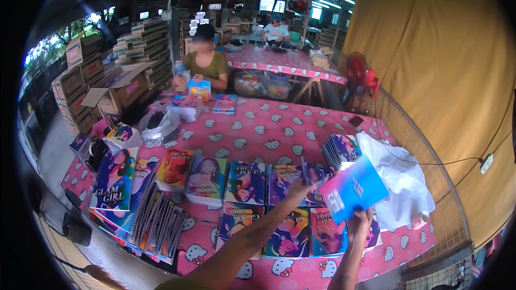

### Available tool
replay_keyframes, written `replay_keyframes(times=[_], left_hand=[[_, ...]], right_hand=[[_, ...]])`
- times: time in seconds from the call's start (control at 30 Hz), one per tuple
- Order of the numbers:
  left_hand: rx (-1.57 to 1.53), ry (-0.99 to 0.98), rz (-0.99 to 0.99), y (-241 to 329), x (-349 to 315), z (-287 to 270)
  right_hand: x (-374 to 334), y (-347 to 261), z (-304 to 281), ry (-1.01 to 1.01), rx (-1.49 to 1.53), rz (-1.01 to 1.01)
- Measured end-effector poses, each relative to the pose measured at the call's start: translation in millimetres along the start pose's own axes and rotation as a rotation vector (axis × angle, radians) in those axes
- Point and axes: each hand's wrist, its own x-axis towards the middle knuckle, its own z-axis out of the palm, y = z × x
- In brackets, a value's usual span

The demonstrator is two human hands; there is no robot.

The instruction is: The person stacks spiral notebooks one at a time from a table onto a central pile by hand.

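My right hand [359, 221] holds a blue and pink spiral notebook [352, 188] lifted above the table's right side. My left hand [298, 188] reaches forward and touches the notebook's left edge, over a row of colourful notebooks [244, 181] laid flat on the pink patterned tablecloth [269, 129]. A second row of notebooks [293, 233] lies nearer to me. A fanned stack of notebooks [339, 150] stands just beyond the held one.
A white plastic bag [403, 180] lies at the right by a wire fence. Spiral-bound stacks [156, 220] crowd the left edge. A person in an olive shirt [207, 64] works across the table. Cardboard boxes [118, 83] stand at left, a red fan [359, 72] at right.
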Motion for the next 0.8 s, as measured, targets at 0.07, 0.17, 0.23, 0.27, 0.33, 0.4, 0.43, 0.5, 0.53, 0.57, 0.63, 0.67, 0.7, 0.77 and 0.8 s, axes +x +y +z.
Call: replay_keyframes(times=[0.07, 0.17, 0.23, 0.27, 0.33, 0.4, 0.43, 0.5, 0.53, 0.57, 0.63, 0.67, 0.7, 0.77, 0.8], left_hand=[[-0.052, 0.113, 0.299, 34, -41, 6], [-0.026, 0.250, 0.571, 101, -153, -31], [-0.093, 0.338, 0.657, 124, -221, -86], [-0.057, 0.385, 0.699, 129, -253, -115], [-0.005, 0.408, 0.750, 136, -315, -171], [-0.024, 0.381, 0.766, 143, -374, -230], [0.111, 0.444, 0.836, 135, -399, -264], [-0.193, 0.655, 0.950, 135, -439, -306], [-0.069, 0.763, 1.027, 157, -456, -334], [-0.103, 0.881, 0.992, 176, -466, -359], [-0.349, 0.918, 1.078, 213, -470, -410], [-0.373, 0.825, 1.007, 230, -471, -429], [-0.330, 0.834, 0.996, 236, -489, -456], [-0.371, 0.762, 0.940, 192, -431, -503], [-0.354, 0.773, 0.943, 164, -415, -538]], right_hand=[[-43, -25, 5, 0.091, 0.001, 0.012], [-104, -54, 32, 0.165, -0.127, -0.054], [-128, -51, 72, 0.174, -0.191, -0.172], [-141, -53, 99, 0.146, -0.263, -0.102], [-162, -38, 151, 0.216, -0.422, -0.165], [-170, -21, 183, 0.112, -0.616, -0.231], [-170, -11, 194, -0.040, -0.726, -0.266], [-185, 1, 257, -0.152, -0.598, -0.317], [-190, 4, 291, -0.210, -0.665, -0.497], [-195, 6, 324, -0.265, -0.726, -0.677], [-200, 22, 378, -0.424, -0.646, -0.883], [-200, 26, 400, -0.523, -0.664, -0.955], [-205, 39, 431, -0.711, -0.654, -0.949], [-181, 64, 436, -1.073, -0.837, -0.861], [-186, 76, 444, -1.219, -0.877, -0.806]])
